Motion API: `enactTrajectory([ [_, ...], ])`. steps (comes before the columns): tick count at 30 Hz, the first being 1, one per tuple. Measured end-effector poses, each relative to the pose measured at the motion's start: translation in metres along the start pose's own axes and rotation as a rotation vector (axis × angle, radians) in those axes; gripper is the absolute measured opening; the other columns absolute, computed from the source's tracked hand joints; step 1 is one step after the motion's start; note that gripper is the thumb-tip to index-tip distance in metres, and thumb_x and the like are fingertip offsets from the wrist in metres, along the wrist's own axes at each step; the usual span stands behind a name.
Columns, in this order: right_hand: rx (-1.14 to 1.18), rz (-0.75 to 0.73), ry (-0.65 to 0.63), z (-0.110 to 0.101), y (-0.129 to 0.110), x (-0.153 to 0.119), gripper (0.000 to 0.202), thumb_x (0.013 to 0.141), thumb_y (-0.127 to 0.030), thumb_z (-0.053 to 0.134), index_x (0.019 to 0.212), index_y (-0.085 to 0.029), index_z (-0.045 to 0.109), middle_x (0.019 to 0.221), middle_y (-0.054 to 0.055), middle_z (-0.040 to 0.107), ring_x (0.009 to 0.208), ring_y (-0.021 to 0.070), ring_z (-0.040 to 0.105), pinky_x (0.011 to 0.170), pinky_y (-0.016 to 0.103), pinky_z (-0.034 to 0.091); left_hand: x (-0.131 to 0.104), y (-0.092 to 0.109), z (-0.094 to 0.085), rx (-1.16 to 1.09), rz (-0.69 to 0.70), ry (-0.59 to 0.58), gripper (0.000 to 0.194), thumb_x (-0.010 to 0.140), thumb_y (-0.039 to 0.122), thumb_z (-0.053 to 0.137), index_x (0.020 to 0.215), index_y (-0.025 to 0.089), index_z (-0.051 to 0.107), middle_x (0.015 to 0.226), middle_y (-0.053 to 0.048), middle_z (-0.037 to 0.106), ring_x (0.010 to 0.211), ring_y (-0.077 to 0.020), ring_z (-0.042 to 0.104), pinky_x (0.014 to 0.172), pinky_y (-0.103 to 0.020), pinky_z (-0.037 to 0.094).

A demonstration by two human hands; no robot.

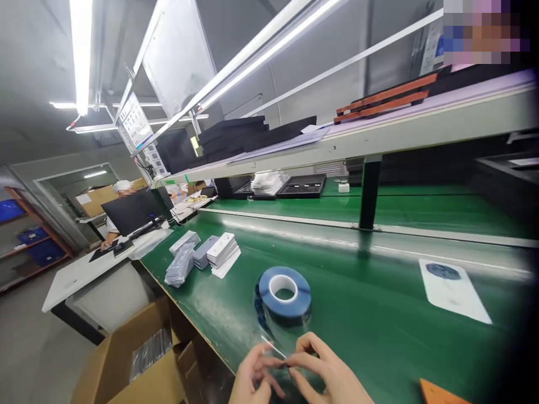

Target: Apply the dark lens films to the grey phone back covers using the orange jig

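A blue roll (266, 289) with a white core lies on the green bench, and a clear film strip (281, 335) runs from it toward my hands. My left hand (256, 375), slightly blurred, has its fingers curled at the near end of the film. Beside it, my right hand (326, 370) pinches with thumb and forefinger at a small dark piece (284, 365) on the film. The fingertips of both hands almost meet there. Exactly how the left fingers grip the film is partly hidden.
Stacks of white cards (222, 251) and plastic-wrapped packs (181, 266) stand at the bench's left. A white sheet (452, 294) with dark pieces lies right. An orange object (440, 391) is near. Below left sits a cardboard box (112, 359). A person (113, 230) sits at a monitor.
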State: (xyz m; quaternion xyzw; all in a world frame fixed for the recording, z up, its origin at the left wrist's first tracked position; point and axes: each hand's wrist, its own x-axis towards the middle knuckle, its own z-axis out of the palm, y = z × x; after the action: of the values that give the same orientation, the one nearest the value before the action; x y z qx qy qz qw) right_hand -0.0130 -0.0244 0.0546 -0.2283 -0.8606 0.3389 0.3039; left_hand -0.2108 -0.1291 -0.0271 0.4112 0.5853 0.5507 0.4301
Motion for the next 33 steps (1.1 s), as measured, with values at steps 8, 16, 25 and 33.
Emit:
enactTrajectory([
  [8, 0.125, 0.388, 0.17, -0.098, 0.02, -0.1, 0.033, 0.092, -0.045, 0.064, 0.072, -0.022, 0.077, 0.073, 0.002, 0.059, 0.068, 0.0165, 0.056, 0.062, 0.029, 0.046, -0.047, 0.047, 0.02, 0.686, 0.283, 0.8, 0.069, 0.079, 0.028, 0.072, 0.144, 0.019, 0.052, 0.147, -0.017, 0.054, 0.139, -0.0371, 0.045, 0.12, -0.056, 0.029],
  [16, 0.435, 0.626, 0.255, -0.147, 0.074, -0.161, 0.026, 0.08, -0.037, 0.071, 0.095, -0.016, 0.078, 0.081, 0.002, 0.066, 0.068, 0.0139, 0.059, 0.062, 0.027, 0.048, -0.029, 0.047, 0.154, 0.427, 0.201, 0.007, 0.019, 0.09, 0.031, 0.067, 0.104, 0.02, 0.072, 0.103, -0.01, 0.074, 0.089, -0.0231, 0.07, 0.081, -0.034, 0.056],
  [25, 0.294, 0.661, 0.37, -0.136, 0.088, -0.153, 0.031, 0.079, -0.029, 0.068, 0.107, -0.018, 0.075, 0.077, -0.001, 0.063, 0.06, 0.0111, 0.05, 0.059, 0.026, 0.045, 0.066, 0.035, 0.228, 0.326, -0.011, -0.314, 0.036, 0.079, 0.022, 0.07, 0.115, 0.017, 0.067, 0.097, -0.003, 0.065, 0.06, -0.0069, 0.056, 0.055, -0.02, 0.043],
  [33, 0.251, 0.688, 0.292, -0.13, 0.087, -0.158, 0.029, 0.084, -0.025, 0.065, 0.11, -0.021, 0.076, 0.064, -0.005, 0.049, 0.056, 0.0112, 0.044, 0.056, 0.025, 0.039, 0.062, 0.039, 0.226, 0.302, -0.068, -0.462, 0.045, 0.078, 0.02, 0.068, 0.123, 0.017, 0.064, 0.078, 0.003, 0.056, 0.053, -0.0058, 0.045, 0.048, -0.018, 0.037],
])
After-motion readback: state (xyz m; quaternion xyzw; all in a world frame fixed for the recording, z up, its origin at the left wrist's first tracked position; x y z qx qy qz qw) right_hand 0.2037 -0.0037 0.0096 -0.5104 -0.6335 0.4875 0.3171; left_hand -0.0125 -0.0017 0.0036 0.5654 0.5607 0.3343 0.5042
